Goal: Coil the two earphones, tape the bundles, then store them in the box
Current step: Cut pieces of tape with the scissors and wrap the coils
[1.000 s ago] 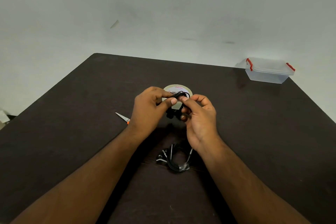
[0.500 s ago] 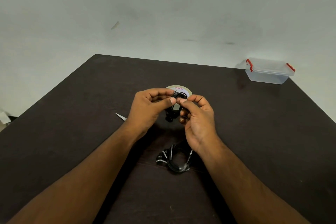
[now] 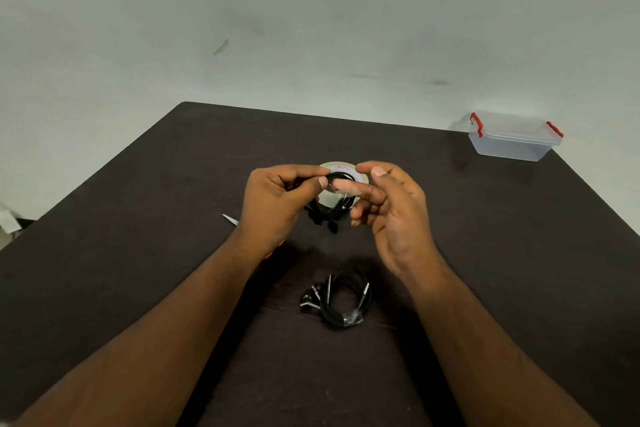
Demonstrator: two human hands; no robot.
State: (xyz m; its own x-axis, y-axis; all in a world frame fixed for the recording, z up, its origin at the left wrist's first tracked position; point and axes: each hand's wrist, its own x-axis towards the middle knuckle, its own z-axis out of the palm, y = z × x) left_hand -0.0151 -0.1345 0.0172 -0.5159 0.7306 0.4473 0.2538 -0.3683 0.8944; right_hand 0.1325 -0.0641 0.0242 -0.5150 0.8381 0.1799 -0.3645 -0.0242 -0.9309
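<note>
Above the tape roll (image 3: 341, 168), left hand (image 3: 277, 199) grip is clamped on the black earphone coil (image 3: 334, 210); right hand (image 3: 391, 211) fingers are spread apart, loosely touching it.

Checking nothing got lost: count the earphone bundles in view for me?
2. One coiled earphone bundle lies on the table near the person; the other earphone is held up between both hands, in front of the tape roll.
</note>
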